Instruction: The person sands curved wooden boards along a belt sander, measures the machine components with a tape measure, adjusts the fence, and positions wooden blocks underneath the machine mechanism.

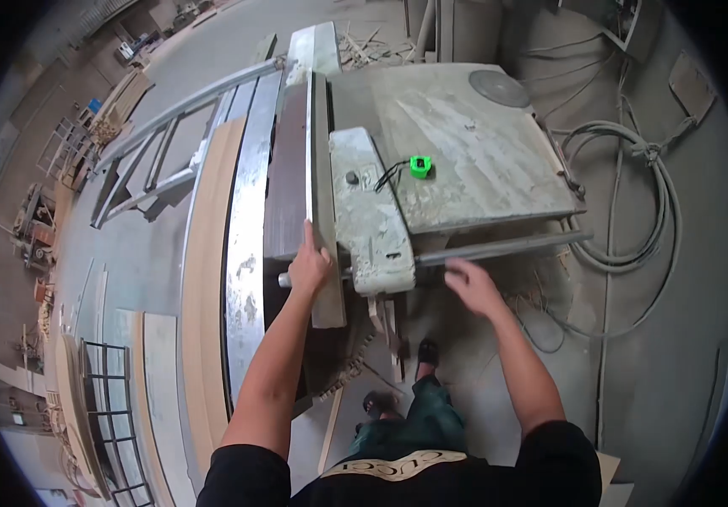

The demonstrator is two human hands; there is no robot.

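My left hand (310, 264) is at the near end of a long thin strip (309, 152), its index finger stretched along it and touching it. The other fingers are bent, and whether they grip anything is hidden. My right hand (472, 286) is in the air just below the metal rail (499, 248), slightly blurred, fingers partly spread and nothing visible in them. Between the hands lies the machine's worn fence block (370, 203), beside a long board (322, 279). A green tape measure (420, 166) rests on the dusty machine table (482, 135).
A sliding table (250, 228) with a long wooden board (212, 194) runs along the left. Coiled hoses (664, 203) hang or lie at the right. A metal frame (148, 169) stands at the far left. Wood scraps (364, 51) lie behind the machine.
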